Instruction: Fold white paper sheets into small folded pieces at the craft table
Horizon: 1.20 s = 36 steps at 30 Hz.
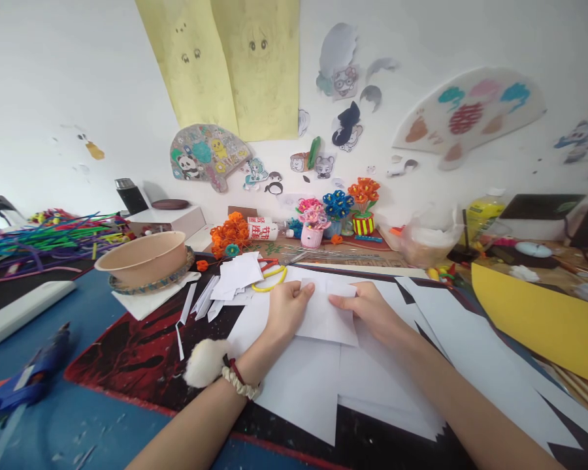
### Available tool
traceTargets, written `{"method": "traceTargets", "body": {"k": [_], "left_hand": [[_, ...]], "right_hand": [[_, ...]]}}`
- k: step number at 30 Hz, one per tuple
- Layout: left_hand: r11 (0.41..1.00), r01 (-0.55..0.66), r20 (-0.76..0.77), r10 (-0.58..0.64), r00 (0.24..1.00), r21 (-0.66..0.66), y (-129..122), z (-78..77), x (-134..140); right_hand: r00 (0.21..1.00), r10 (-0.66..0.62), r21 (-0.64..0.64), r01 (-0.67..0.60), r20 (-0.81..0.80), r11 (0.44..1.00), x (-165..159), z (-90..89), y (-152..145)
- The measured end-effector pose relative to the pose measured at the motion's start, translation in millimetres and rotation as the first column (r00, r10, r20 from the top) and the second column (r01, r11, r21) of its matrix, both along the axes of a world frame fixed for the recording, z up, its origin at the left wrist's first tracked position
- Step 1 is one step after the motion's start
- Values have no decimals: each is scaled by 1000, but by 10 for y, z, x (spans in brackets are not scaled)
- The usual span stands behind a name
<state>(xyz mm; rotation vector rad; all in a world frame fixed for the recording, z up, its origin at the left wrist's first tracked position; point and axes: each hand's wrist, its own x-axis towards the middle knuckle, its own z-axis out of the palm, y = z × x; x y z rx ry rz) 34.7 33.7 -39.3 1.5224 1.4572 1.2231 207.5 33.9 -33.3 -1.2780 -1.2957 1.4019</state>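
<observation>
A small sheet of white paper [327, 320] with faint crease lines is held up between my two hands. My left hand [290, 305] pinches its left edge, thumb on top. At the right edge, my right hand [370, 307] grips it with the thumb over the front. Beneath lie larger white sheets [304, 398] on a black and red mat [122, 352]. Beyond my left hand are a pile of cut paper pieces [238, 274] and scissors with red and yellow handles [270, 279]. A fluffy white pom-pom [206, 363] sits by my left wrist.
A beige bowl [142, 258] and a blue glue gun [34, 375] are at left, near colourful pipe cleaners [68, 238]. Pipe-cleaner flowers in pots [313, 225] line the back. Yellow card [543, 320] and long white sheets [490, 346] lie right.
</observation>
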Motion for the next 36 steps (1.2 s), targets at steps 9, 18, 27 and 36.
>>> {"method": "traceTargets", "body": {"k": [9, 18, 27, 36], "left_hand": [[1000, -20, 50, 19, 999, 6, 34, -41, -15], [1000, -7, 122, 5, 992, 14, 77, -63, -30], [998, 70, 49, -70, 996, 5, 12, 20, -6], [1000, 7, 64, -5, 998, -27, 23, -32, -9]], "right_hand": [[996, 62, -7, -63, -57, 998, 17, 48, -13], [972, 182, -29, -188, -148, 982, 44, 103, -28], [976, 121, -12, -125, -180, 992, 42, 28, 12], [984, -21, -65, 9, -175, 998, 5, -28, 45]]}}
